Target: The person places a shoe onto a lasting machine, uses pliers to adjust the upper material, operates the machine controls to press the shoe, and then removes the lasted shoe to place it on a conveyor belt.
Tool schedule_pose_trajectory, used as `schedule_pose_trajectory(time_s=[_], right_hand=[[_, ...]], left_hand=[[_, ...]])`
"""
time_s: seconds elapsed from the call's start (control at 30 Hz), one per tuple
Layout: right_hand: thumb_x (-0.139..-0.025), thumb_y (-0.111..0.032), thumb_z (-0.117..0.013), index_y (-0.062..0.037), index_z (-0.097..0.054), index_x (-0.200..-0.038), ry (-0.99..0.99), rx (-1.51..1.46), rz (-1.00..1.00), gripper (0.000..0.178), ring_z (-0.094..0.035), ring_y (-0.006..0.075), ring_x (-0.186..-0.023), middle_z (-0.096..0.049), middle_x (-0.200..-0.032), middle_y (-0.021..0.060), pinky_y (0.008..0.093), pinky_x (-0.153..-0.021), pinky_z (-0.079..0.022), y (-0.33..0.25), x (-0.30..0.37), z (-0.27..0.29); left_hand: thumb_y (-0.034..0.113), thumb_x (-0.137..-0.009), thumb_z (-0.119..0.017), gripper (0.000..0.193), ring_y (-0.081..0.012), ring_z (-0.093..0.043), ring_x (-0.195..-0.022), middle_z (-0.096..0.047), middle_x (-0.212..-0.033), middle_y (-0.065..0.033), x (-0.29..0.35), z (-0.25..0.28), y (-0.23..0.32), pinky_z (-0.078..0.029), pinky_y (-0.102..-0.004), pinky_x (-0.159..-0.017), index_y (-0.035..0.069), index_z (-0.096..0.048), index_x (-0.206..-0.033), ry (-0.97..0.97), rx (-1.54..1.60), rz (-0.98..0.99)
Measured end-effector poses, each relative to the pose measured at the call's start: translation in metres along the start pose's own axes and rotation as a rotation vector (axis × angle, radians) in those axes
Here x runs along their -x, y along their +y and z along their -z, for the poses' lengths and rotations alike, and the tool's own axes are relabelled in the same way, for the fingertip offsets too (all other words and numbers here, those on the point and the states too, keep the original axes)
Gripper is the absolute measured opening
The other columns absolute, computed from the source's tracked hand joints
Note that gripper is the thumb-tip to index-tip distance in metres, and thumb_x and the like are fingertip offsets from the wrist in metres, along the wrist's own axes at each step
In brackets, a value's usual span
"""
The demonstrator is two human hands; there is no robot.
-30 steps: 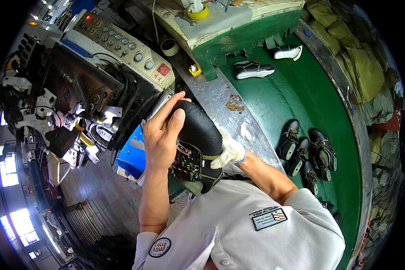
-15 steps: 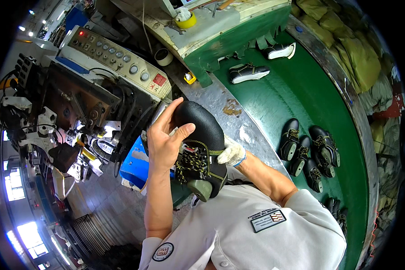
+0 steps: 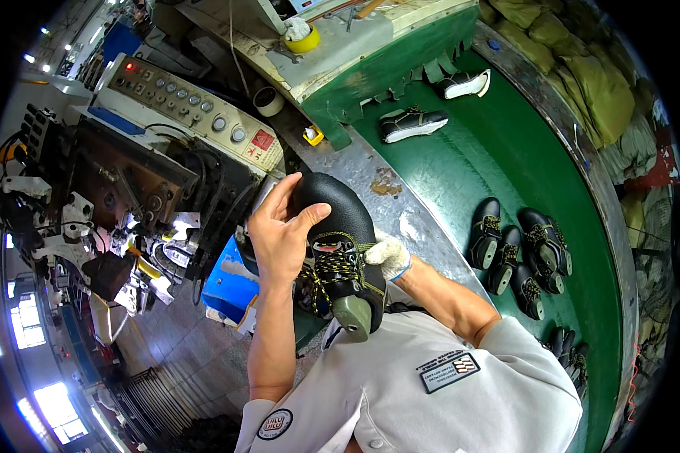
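- Spreading across the rounded toe, the fingers (image 3: 291,198) of the bare left hand (image 3: 282,240) are fanning out, with the thumb lying over the top of the toe cap, so the hand is gripping the black leather lace-up shoe (image 3: 338,219).
- The white-gloved right hand (image 3: 389,255) is pressing against the shoe's far side. Its fingers are tucked behind the upper, so I cannot tell how they are curling.
- The shoe is being held up in front of the person's chest, clear of any surface, just off the near edge of the grey metal rim (image 3: 378,192). Its toe is pointing away and the green plastic last (image 3: 355,317) is sticking out of its heel end toward the person.
- Compared with a second ago, the shoe is sitting a little more upright and the left thumb has been moving from the side onto the toe. I judge the shoe is being turned over in the hands rather than set down.
- Just to the left, a blue plastic bin (image 3: 230,279) is sitting below a dark machine with a grey button-covered control panel (image 3: 189,113).
- To the right, the green round conveyor table (image 3: 446,174) is carrying a cluster of black shoes (image 3: 517,257) near its outer edge and a single black shoe (image 3: 412,123) at its far edge.
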State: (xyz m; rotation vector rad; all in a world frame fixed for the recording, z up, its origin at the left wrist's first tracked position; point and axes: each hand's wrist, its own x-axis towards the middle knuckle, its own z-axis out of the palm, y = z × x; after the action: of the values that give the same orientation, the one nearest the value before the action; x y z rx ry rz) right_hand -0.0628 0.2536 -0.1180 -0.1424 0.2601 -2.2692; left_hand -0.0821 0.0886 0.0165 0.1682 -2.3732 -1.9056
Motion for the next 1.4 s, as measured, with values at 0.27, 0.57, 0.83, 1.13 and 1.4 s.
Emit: schedule_pose_trajectory(time_s=[0.27, 0.57, 0.83, 1.13, 1.4], right_hand=[[-0.065, -0.014, -0.09, -0.003, -0.05, -0.148, 0.022, 0.22, 0.067, 0.092, -0.065, 0.0243, -0.119, -0.066, -0.134, 0.0123, 0.0401, -0.104, -0.053, 0.003, -0.005, 0.012], [-0.07, -0.02, -0.092, -0.0003, -0.062, -0.135, 0.139, 0.521, 0.14, 0.074, -0.066, 0.0174, -0.109, -0.072, -0.121, 0.0086, 0.0349, -0.097, -0.053, -0.007, 0.003, 0.012], [-0.065, -0.022, -0.096, 0.0001, -0.066, -0.131, 0.112, 0.706, 0.281, 0.076, -0.062, 0.0117, -0.104, -0.072, -0.114, 0.0027, 0.0315, -0.093, -0.053, -0.022, -0.001, 0.034], [-0.063, -0.02, -0.096, 0.0003, -0.068, -0.129, 0.106, 0.667, 0.277, 0.074, -0.063, 0.0113, -0.102, -0.073, -0.113, 0.0026, 0.0307, -0.091, -0.054, -0.021, 0.005, 0.034], [-0.064, -0.02, -0.096, 0.0012, -0.066, -0.13, 0.114, 0.768, 0.291, 0.075, -0.061, 0.0106, -0.101, -0.072, -0.114, 0.0028, 0.0308, -0.091, -0.054, -0.033, 0.009, 0.027]], left_hand=[[-0.005, -0.079, -0.084, 0.056, -0.0189, -0.069, -0.105, -0.072, -0.119, -0.0179, 0.003, 0.001, -0.006, -0.055, -0.0292, -0.094, -0.012, -0.061, -0.13, 0.014, -0.003, -0.035], [-0.001, -0.075, -0.088, 0.059, -0.0199, -0.069, -0.106, -0.072, -0.118, -0.0165, 0.018, -0.007, 0.001, -0.053, -0.0321, -0.098, -0.009, -0.064, -0.128, 0.003, -0.15, -0.156], [0.008, -0.072, -0.091, 0.054, -0.0307, -0.074, -0.096, -0.075, -0.109, -0.0192, 0.034, -0.019, 0.004, -0.058, -0.0378, -0.087, -0.003, -0.069, -0.119, 0.051, -0.557, -0.57], [0.007, -0.071, -0.091, 0.053, -0.0305, -0.075, -0.094, -0.075, -0.106, -0.0189, 0.036, -0.027, 0.014, -0.058, -0.0373, -0.086, -0.003, -0.069, -0.118, 0.044, -0.62, -0.637], [0.008, -0.071, -0.091, 0.054, -0.034, -0.074, -0.097, -0.074, -0.11, -0.0199, 0.035, -0.031, 0.013, -0.058, -0.0392, -0.086, -0.003, -0.069, -0.119, 0.024, -0.614, -0.638]])
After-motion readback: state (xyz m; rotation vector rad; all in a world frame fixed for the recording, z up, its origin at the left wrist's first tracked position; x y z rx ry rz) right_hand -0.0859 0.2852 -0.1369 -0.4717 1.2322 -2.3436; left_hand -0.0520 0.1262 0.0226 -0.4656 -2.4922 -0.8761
